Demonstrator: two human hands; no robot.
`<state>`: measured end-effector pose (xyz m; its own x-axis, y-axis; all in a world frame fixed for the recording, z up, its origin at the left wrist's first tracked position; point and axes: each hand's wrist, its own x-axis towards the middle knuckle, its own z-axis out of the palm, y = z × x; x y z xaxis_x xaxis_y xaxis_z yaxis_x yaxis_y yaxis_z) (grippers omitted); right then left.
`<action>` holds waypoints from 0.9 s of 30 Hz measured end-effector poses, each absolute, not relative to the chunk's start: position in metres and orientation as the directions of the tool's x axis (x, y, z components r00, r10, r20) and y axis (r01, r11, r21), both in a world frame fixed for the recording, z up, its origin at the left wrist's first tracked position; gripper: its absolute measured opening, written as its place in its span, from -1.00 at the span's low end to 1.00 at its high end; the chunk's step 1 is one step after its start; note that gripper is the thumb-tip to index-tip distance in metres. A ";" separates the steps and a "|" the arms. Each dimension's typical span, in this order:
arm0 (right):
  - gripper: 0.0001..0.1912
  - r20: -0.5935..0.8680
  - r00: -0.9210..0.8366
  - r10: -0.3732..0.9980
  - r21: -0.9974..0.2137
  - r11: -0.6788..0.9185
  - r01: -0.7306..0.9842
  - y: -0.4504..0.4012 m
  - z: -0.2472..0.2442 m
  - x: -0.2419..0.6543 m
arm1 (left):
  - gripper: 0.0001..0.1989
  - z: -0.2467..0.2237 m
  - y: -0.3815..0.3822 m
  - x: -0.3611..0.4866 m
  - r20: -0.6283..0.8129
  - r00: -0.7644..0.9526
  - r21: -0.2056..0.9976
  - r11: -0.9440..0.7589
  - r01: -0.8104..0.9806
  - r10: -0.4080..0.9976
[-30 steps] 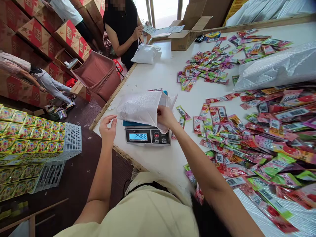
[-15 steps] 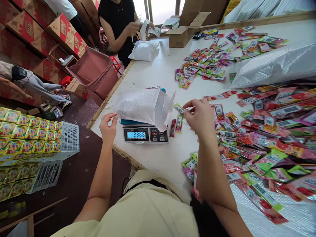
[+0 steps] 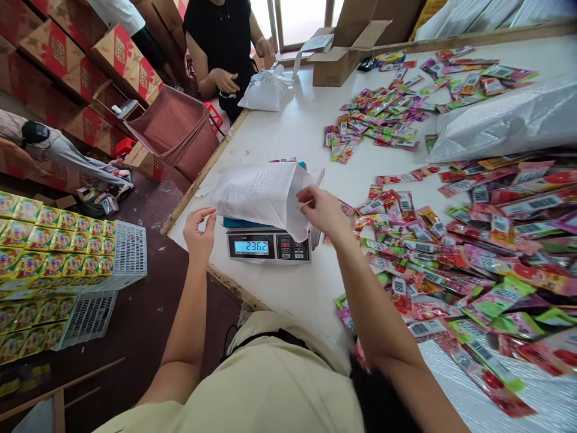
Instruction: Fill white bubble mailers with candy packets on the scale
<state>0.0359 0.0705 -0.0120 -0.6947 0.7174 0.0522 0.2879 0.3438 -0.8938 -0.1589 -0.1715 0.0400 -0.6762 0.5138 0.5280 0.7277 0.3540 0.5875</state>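
Note:
A white padded mailer bag (image 3: 255, 191) lies on its side on the digital scale (image 3: 293, 246), its mouth gaping to the right. The scale's blue display (image 3: 251, 247) is lit. At the bag's closed left end is my left hand (image 3: 199, 231), its thumb and forefinger curved and slightly apart beside the corner. I cannot tell whether they touch it. My right hand (image 3: 322, 210) is at the bag's mouth, fingertips just inside the opening and parted, with no packet visible in them. The bag's contents are hidden.
Loose snack packets (image 3: 428, 258) cover the table's right side, with another pile (image 3: 374, 117) farther back. A large white bag (image 3: 509, 120) lies among them. Across the table, a person (image 3: 219, 54) stands by a stuffed white mailer (image 3: 265, 90) and an open carton (image 3: 333, 66). Stacked crates (image 3: 130, 255) stand at left.
My right hand has moved left from beside the scale to the bag's mouth; the small green packet it held is out of sight. The person opposite has lowered a hand from the label.

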 end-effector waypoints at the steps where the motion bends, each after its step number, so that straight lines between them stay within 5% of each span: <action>1: -0.63 0.031 -0.712 0.701 -0.910 0.315 0.271 0.070 -0.013 0.020 | -0.81 0.040 -0.170 -0.158 0.532 -0.671 0.589 0.344 0.731 0.516; 8: -0.78 0.106 -0.693 0.714 -0.954 0.268 0.130 0.067 -0.023 -0.047 | -0.82 0.044 -0.170 -0.158 0.541 -0.661 0.567 0.356 0.743 0.519; 13: -0.89 0.136 -0.553 0.822 -0.954 0.258 0.150 0.075 -0.023 0.022 | -0.81 0.040 -0.176 -0.161 0.534 -0.682 0.595 0.351 0.723 0.499; 21: -0.85 0.144 -0.085 0.986 -0.957 0.161 0.241 0.101 -0.009 0.138 | -0.83 0.041 -0.162 -0.153 0.538 -0.655 0.599 0.306 0.740 0.530; 27: -0.85 0.045 -0.094 0.995 -0.947 0.072 0.313 0.100 -0.011 0.146 | -0.83 0.046 -0.162 -0.151 0.529 -0.665 0.604 0.317 0.731 0.527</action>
